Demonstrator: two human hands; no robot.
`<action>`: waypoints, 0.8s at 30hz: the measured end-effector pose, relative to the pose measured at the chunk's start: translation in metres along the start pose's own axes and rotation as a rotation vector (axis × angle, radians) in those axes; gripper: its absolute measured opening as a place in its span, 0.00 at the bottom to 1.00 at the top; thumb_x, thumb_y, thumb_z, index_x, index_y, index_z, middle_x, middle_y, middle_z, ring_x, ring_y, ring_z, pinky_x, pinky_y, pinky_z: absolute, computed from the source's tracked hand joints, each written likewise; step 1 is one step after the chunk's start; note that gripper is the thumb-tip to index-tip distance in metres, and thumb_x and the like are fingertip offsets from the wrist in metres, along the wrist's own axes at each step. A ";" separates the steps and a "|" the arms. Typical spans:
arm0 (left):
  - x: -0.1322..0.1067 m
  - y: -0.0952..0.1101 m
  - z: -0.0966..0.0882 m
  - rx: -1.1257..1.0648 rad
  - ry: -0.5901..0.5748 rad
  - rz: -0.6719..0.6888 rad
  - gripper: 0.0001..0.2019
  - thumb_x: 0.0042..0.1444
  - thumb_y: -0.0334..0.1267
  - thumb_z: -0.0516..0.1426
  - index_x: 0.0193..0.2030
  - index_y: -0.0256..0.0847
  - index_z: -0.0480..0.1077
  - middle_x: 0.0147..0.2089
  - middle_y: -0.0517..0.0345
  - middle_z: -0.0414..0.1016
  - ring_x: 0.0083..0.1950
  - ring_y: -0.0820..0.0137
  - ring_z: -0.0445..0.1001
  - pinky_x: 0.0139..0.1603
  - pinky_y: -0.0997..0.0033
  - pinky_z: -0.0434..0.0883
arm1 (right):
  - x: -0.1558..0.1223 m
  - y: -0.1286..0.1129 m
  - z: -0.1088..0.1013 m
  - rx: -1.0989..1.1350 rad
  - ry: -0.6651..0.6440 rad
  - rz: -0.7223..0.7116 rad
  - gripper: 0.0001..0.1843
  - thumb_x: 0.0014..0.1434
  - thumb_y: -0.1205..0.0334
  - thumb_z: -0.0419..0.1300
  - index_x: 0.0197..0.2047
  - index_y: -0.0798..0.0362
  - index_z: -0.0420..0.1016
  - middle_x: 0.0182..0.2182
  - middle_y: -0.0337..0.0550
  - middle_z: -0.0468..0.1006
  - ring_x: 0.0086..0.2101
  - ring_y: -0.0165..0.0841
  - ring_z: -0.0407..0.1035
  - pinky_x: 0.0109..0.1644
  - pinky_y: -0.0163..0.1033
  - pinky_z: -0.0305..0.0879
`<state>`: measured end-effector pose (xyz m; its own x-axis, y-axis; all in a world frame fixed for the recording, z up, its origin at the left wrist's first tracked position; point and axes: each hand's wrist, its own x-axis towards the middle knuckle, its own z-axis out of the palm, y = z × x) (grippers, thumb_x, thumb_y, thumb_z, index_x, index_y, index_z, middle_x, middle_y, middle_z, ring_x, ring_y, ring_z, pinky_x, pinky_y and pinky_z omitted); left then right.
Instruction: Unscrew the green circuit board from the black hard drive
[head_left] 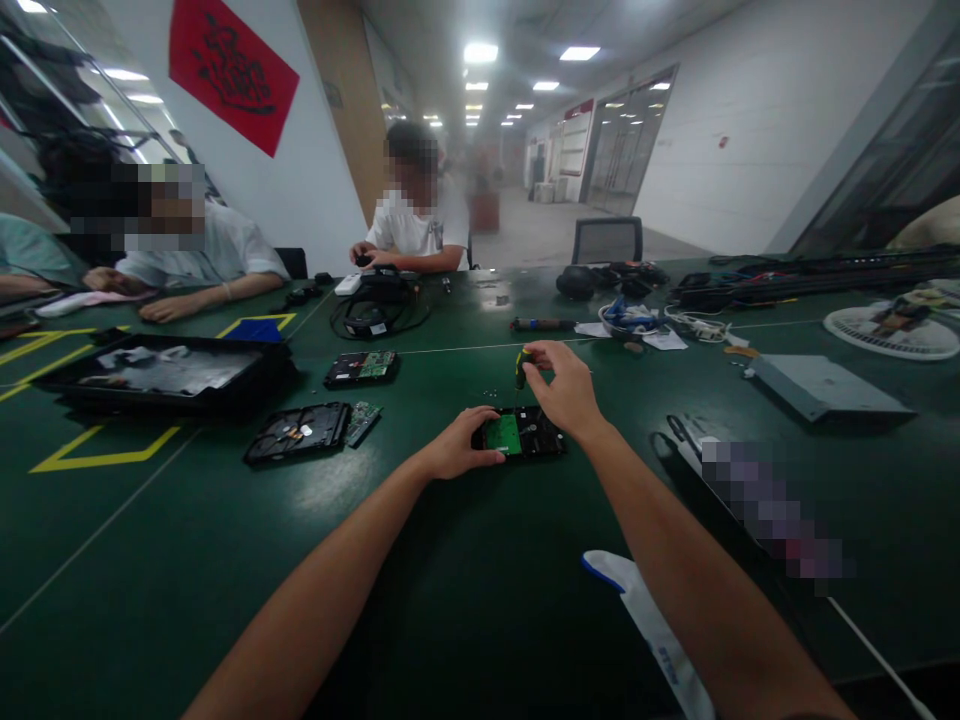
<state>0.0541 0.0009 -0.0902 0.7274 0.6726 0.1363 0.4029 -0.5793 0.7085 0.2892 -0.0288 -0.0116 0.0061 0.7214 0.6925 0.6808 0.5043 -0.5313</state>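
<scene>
A hard drive (pixel 541 432) with a green circuit board (pixel 504 433) lies flat on the dark green table in front of me. My left hand (pixel 466 443) grips its left end, fingers on the far edge and thumb on the near one. Above the drive, my right hand (pixel 559 383) is closed around the yellow and black handle of a screwdriver (pixel 520 370). The tool stands upright with its shaft pointing down at the board; whether its tip sits in a screw is too small to tell. Several tiny screws (pixel 490 393) lie just beyond the drive.
Left of my hands are another drive (pixel 361 369), an opened drive (pixel 298 432), a loose circuit board (pixel 364 424) and a black tray (pixel 169 375). A metal box (pixel 831 387), cables (pixel 630 317) and a white glove (pixel 652 630) lie to the right. People sit across the table.
</scene>
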 end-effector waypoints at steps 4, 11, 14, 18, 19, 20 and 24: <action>0.008 -0.002 -0.003 0.008 -0.028 -0.021 0.41 0.49 0.55 0.68 0.68 0.46 0.63 0.72 0.47 0.60 0.72 0.52 0.59 0.72 0.48 0.58 | -0.001 0.002 0.001 0.005 0.006 0.034 0.15 0.62 0.64 0.60 0.53 0.49 0.72 0.46 0.47 0.80 0.44 0.40 0.76 0.50 0.50 0.75; 0.012 -0.008 0.000 -0.012 -0.009 -0.032 0.42 0.49 0.55 0.68 0.68 0.46 0.62 0.72 0.48 0.60 0.72 0.54 0.59 0.73 0.51 0.58 | -0.002 0.003 0.002 -0.047 0.031 -0.018 0.16 0.62 0.65 0.59 0.54 0.49 0.72 0.48 0.50 0.76 0.44 0.41 0.74 0.51 0.52 0.75; 0.011 -0.010 0.001 -0.015 -0.009 -0.029 0.41 0.49 0.55 0.68 0.68 0.46 0.62 0.72 0.48 0.59 0.73 0.54 0.58 0.74 0.51 0.57 | -0.003 0.005 0.005 -0.034 0.038 -0.011 0.16 0.63 0.65 0.58 0.54 0.49 0.71 0.48 0.50 0.76 0.45 0.41 0.74 0.51 0.51 0.75; 0.011 -0.011 0.000 -0.021 -0.011 -0.030 0.41 0.48 0.55 0.68 0.68 0.46 0.63 0.72 0.47 0.59 0.73 0.53 0.58 0.73 0.51 0.58 | -0.003 0.006 0.007 -0.009 0.025 0.015 0.16 0.63 0.65 0.58 0.55 0.48 0.70 0.47 0.49 0.77 0.46 0.41 0.75 0.51 0.51 0.75; 0.011 -0.011 -0.001 -0.022 -0.009 -0.027 0.41 0.49 0.55 0.68 0.67 0.46 0.63 0.72 0.48 0.59 0.72 0.53 0.58 0.73 0.51 0.58 | -0.003 0.005 0.007 -0.020 0.024 0.011 0.17 0.63 0.65 0.58 0.55 0.48 0.70 0.47 0.49 0.77 0.45 0.41 0.75 0.51 0.51 0.75; 0.011 -0.011 -0.001 -0.023 -0.007 -0.023 0.41 0.49 0.55 0.68 0.67 0.46 0.63 0.72 0.48 0.59 0.72 0.53 0.58 0.73 0.51 0.58 | -0.003 0.005 0.006 -0.037 0.026 0.003 0.17 0.63 0.64 0.58 0.55 0.48 0.70 0.48 0.49 0.76 0.45 0.41 0.74 0.51 0.51 0.74; 0.011 -0.011 -0.001 -0.026 -0.007 -0.022 0.41 0.49 0.56 0.68 0.68 0.45 0.63 0.72 0.47 0.59 0.73 0.52 0.58 0.73 0.50 0.57 | -0.003 0.002 0.006 -0.089 0.049 -0.023 0.16 0.63 0.64 0.58 0.55 0.49 0.72 0.48 0.50 0.74 0.45 0.40 0.73 0.52 0.50 0.73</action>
<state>0.0571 0.0153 -0.0963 0.7224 0.6818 0.1152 0.4046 -0.5519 0.7292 0.2860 -0.0273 -0.0176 0.0239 0.6853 0.7278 0.7438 0.4742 -0.4710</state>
